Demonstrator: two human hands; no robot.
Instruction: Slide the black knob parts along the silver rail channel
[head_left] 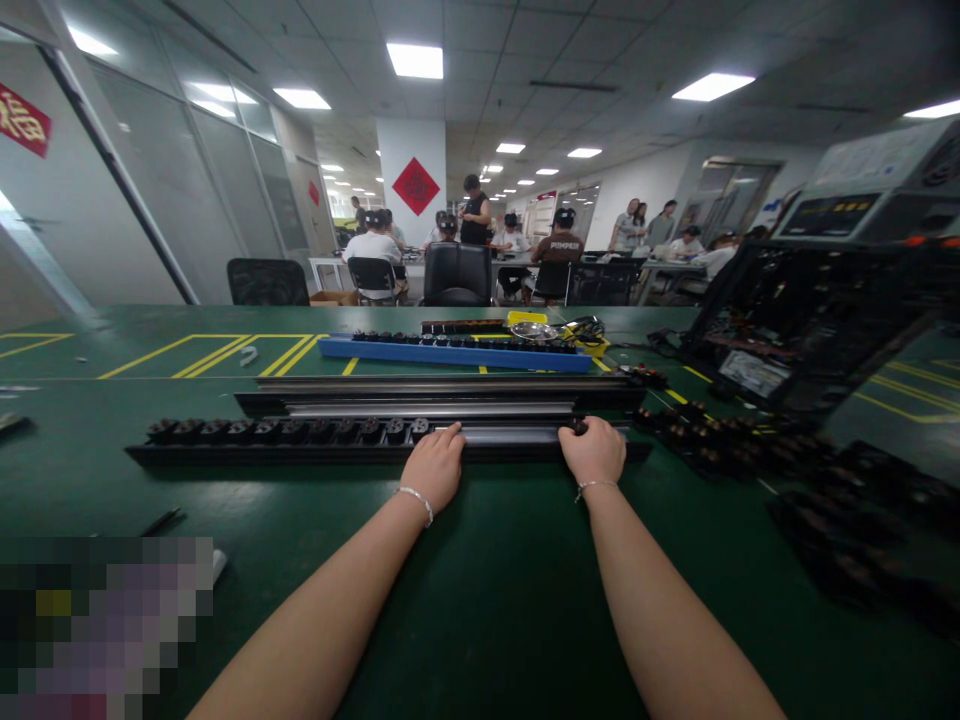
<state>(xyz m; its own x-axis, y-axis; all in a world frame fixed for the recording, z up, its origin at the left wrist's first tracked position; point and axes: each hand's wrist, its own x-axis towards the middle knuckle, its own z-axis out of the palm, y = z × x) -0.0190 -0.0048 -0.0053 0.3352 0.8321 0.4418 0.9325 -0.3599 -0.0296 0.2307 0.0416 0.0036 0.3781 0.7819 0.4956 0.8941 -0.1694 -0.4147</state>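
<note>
A long black metal rail [517,452] lies across the table in front of me, its left part filled with a row of round-faced black socket modules [292,432]. My left hand [435,462] is closed over the rail at the right end of that row, its fingertips partly hidden. Farther right, my right hand [598,450] pinches a small black socket module [578,426] just over the bare part of the channel. How far the piece sits in the rail I cannot make out.
Behind lie another black rail [442,385] and a blue rail [450,353] with black modules. Loose black modules [750,450] spread on the right, beside a large open black case [787,320]. A pen-like thing [161,522] lies left. People sit at tables beyond.
</note>
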